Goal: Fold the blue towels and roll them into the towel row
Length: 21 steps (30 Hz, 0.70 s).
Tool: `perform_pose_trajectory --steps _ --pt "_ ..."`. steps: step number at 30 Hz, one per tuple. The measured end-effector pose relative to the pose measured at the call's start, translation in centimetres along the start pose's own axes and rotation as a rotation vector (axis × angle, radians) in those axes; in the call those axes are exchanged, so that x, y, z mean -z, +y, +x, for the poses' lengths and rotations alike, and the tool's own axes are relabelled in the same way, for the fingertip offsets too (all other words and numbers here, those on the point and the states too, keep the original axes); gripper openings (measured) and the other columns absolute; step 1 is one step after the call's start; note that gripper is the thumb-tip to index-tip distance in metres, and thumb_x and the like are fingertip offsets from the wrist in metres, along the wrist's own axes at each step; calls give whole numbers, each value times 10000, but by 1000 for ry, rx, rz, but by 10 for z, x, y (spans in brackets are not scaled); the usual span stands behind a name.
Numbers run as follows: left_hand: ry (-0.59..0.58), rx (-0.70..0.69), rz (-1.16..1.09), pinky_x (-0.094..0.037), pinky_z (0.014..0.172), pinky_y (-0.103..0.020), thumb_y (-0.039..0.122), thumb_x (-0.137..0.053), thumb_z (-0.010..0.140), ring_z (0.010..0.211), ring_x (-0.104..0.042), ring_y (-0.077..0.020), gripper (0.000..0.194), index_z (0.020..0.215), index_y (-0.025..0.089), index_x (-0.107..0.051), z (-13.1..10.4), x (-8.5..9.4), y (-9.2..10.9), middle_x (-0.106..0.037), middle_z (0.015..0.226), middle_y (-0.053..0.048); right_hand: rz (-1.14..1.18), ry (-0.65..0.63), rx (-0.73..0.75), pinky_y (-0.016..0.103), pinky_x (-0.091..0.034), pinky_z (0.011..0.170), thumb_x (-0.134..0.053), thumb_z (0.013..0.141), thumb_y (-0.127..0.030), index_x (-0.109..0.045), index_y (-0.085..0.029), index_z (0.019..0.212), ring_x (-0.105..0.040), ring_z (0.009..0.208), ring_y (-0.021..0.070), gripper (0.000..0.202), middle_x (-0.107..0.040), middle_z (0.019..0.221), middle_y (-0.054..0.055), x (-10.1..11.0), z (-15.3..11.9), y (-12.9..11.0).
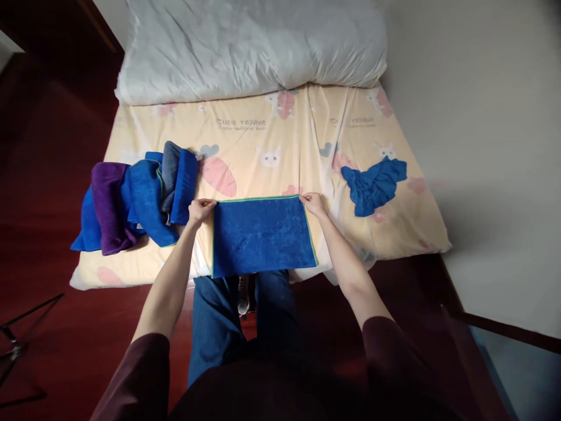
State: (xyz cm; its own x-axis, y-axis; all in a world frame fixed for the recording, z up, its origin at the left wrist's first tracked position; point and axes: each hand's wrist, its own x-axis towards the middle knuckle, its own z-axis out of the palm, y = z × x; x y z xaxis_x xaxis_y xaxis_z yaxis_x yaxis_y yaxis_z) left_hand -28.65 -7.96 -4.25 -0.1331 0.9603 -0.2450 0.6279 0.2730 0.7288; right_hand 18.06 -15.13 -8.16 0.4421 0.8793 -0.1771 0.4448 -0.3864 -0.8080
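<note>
A blue towel (264,237) with a green edge lies spread at the front of the bed, its near edge by the mattress rim. My left hand (201,211) pinches its far left corner. At the far right corner, my right hand (312,203) grips the same edge between thumb and fingers. Left of my left hand is a heap of rolled or bunched towels: a purple towel (113,204), a grey towel (170,175) and several blue ones (149,196). A crumpled blue cloth (376,186) rests to the right of my right hand.
The bed (258,140) has a pale yellow sheet with rabbit prints. A large whitish bundle (254,47) covers its far end. A wall (491,128) stands on the right. Thin dark stand legs (17,349) rise from the red floor (39,251) at left.
</note>
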Motion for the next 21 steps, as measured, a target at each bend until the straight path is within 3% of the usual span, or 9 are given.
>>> perform_pose_trajectory --steps 6,11,16,21 --pt "17 -56 132 -467 684 -270 387 -788 790 737 -695 -225 337 972 108 -841 10 0 -3 -739 726 -66 -60 38 59 336 -599 830 -776 800 -258 -782 -172 757 -771 831 247 97 -825 890 104 7 1 0" --pt "72 -66 161 -499 749 -298 400 -747 836 785 -719 -259 337 987 111 -834 15 1 -1 -751 769 -91 -122 54 92 358 -604 866 -764 836 -243 -809 -167 809 -770 852 261 93 -825 909 109 11 8 -4" --pt "119 -41 186 -513 801 -322 406 -715 869 838 -717 -272 350 1033 118 -827 15 -4 1 -754 824 -110 -177 77 119 395 -599 943 -773 865 -278 -806 -163 828 -770 898 283 125 -816 943 131 2 16 -4" --pt "45 -90 259 -517 837 -315 358 -711 864 895 -705 -263 311 1053 134 -815 14 -5 1 -750 893 -101 -84 2 99 364 -614 896 -756 863 -284 -795 -160 914 -772 920 252 140 -818 944 98 -7 18 -1"
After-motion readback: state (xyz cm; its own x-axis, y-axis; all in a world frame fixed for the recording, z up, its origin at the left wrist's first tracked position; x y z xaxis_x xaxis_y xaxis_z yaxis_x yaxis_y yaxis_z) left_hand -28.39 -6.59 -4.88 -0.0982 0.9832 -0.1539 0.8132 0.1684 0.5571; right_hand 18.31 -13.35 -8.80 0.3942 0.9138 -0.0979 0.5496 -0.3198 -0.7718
